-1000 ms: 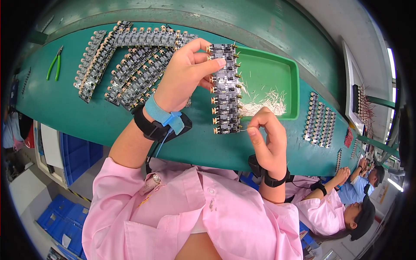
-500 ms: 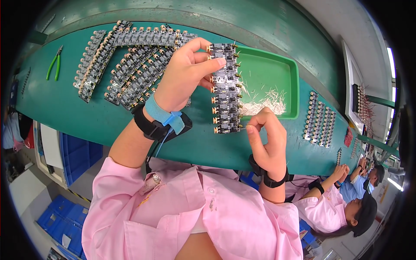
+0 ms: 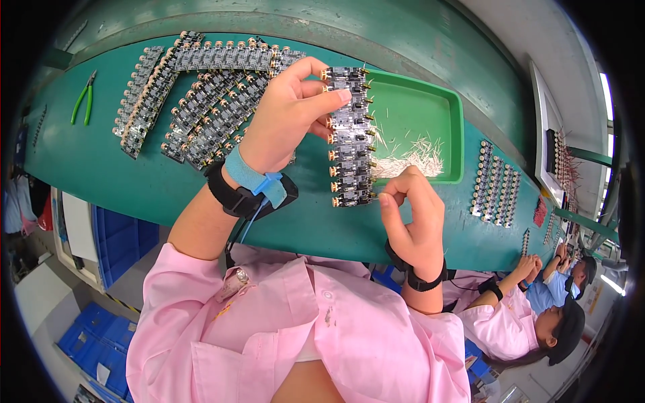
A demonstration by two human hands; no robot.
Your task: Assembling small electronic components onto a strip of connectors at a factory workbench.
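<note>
My left hand (image 3: 290, 107) grips the upper end of a strip of small circuit boards (image 3: 349, 144), thumb across its face. The strip hangs lengthwise toward me, with copper-coloured round parts along its left edge and small metal pins along its right. My right hand (image 3: 416, 211) is closed in a pinch at the strip's lower right corner; whatever thin thing lies between thumb and forefinger is too small to make out. Just beyond, a green tray (image 3: 458, 121) holds a heap of short thin white pieces (image 3: 420, 160), partly behind the strip.
More board strips (image 3: 222, 111) lie piled on the green table (image 3: 282, 235) at left, near green-handled cutters (image 3: 85, 99). Several strips (image 3: 496, 185) lie in a row at right. Co-workers (image 3: 517, 316) sit along the right side. Blue crates (image 3: 121, 245) stand below the left edge.
My right hand has shifted very slightly left, its pinch closer to the strip's lower right corner. The left hand and the strip have hardly moved.
</note>
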